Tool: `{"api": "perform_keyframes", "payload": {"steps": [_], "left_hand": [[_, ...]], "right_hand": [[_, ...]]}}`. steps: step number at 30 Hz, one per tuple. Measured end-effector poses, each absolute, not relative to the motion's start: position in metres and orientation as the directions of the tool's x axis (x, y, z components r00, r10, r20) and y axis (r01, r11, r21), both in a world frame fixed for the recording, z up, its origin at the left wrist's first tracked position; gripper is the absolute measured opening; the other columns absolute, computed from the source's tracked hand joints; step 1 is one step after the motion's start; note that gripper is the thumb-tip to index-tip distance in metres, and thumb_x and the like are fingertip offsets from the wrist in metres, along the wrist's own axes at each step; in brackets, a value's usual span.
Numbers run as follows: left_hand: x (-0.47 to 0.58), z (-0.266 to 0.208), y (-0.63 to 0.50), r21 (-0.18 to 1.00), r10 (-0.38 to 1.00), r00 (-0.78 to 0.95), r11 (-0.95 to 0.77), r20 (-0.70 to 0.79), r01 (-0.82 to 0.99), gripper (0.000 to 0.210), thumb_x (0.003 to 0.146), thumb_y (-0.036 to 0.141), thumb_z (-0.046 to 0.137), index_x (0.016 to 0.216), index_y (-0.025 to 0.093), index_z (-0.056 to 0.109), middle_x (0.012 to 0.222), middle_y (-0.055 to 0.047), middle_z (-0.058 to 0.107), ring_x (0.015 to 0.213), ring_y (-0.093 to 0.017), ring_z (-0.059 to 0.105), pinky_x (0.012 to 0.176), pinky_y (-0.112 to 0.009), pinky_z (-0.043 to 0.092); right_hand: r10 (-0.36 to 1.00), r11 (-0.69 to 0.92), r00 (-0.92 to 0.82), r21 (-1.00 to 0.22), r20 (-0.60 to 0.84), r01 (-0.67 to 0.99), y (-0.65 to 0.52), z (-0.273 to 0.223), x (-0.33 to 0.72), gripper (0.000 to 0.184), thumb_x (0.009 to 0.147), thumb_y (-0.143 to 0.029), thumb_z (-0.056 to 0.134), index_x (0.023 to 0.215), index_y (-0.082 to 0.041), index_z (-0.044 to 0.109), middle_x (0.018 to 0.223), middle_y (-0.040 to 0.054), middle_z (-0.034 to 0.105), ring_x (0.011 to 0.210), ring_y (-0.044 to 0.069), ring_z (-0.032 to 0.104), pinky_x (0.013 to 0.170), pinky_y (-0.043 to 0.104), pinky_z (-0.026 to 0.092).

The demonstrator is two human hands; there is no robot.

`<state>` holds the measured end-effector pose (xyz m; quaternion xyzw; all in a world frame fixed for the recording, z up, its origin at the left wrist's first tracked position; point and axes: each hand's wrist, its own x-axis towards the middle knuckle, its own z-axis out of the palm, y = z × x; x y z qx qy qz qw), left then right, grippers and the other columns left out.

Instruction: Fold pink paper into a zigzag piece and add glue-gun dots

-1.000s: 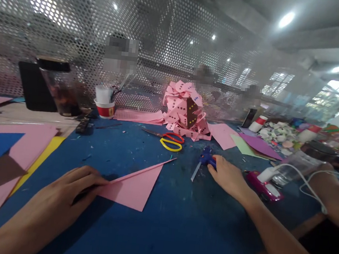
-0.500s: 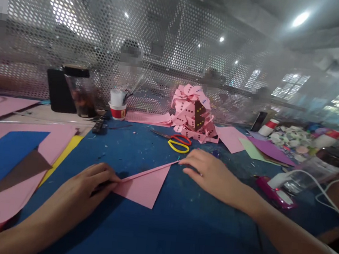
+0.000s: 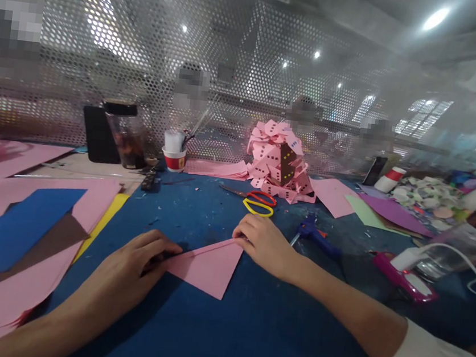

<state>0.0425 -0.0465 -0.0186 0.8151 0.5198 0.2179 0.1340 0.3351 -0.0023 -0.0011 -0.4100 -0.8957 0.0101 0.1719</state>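
Note:
A triangular piece of pink paper (image 3: pixel 208 269) lies on the blue table, with a narrow folded strip along its far slanted edge. At its left corner, my left hand (image 3: pixel 143 259) is closed with thumb and fingers on the paper. My right hand (image 3: pixel 267 245) pinches the upper right corner, at the end of the folded edge. Just beyond my right hand rest scissors (image 3: pixel 258 204) with red and yellow handles. A blue glue gun (image 3: pixel 315 236) lies right of that hand.
Pink sheets with blue card (image 3: pixel 21 234) on top cover the left side. Behind stand a tumbler (image 3: pixel 126 137), a paper cup (image 3: pixel 174 160) and a pink paper construction with dots (image 3: pixel 280 163). Coloured sheets (image 3: pixel 393 213) and a magenta device with a white cable (image 3: pixel 405 278) are at right.
My right hand has moved left and nearer along the folded edge, from beyond the corner onto it. The glue gun has come into sight. My left hand stays at the left corner.

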Motion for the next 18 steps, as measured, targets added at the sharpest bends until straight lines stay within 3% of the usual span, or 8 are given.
{"api": "perform_keyframes", "payload": {"steps": [7,12,15,18], "left_hand": [[0.048,-0.01,-0.047,0.514,0.918,0.351,-0.393,0.183,0.762,0.027,0.092,0.04,0.047,0.1,0.025,0.069,0.101,-0.004,0.065,0.082,-0.018,0.062,0.068,-0.026,0.049],[0.052,-0.004,-0.051,0.581,0.932,0.316,-0.359,0.179,0.73,0.024,0.088,0.042,0.053,0.089,0.024,0.067,0.088,-0.001,0.065,0.075,-0.017,0.06,0.064,-0.025,0.045],[0.051,-0.003,-0.054,0.633,0.948,0.286,-0.305,0.136,0.711,0.023,0.088,0.044,0.055,0.088,0.023,0.065,0.083,0.0,0.065,0.073,-0.017,0.058,0.065,-0.025,0.044],[0.05,-0.002,-0.053,0.726,0.972,0.213,-0.219,0.102,0.652,0.027,0.087,0.049,0.056,0.089,0.022,0.063,0.084,0.0,0.066,0.079,-0.018,0.06,0.069,-0.026,0.045]], "right_hand": [[0.768,0.639,-0.543,-0.346,0.34,0.687,-0.006,0.011,0.335,0.005,0.091,-0.014,0.059,0.088,-0.018,0.058,0.092,0.0005,0.065,0.088,0.014,0.057,0.082,0.029,0.038],[0.734,0.674,-0.529,-0.355,0.427,0.648,-0.012,0.021,0.333,0.005,0.094,-0.017,0.057,0.09,-0.02,0.058,0.092,-0.0005,0.067,0.092,0.014,0.059,0.089,0.032,0.037],[0.709,0.678,-0.472,-0.322,0.524,0.661,-0.015,0.026,0.332,0.006,0.094,-0.019,0.056,0.098,-0.022,0.059,0.104,0.0028,0.066,0.106,0.018,0.057,0.097,0.036,0.036],[0.664,0.625,-0.281,-0.309,0.693,0.717,-0.017,0.03,0.332,0.027,0.092,-0.02,0.057,0.118,-0.024,0.054,0.127,0.008,0.056,0.125,0.023,0.047,0.108,0.042,0.032]]}}
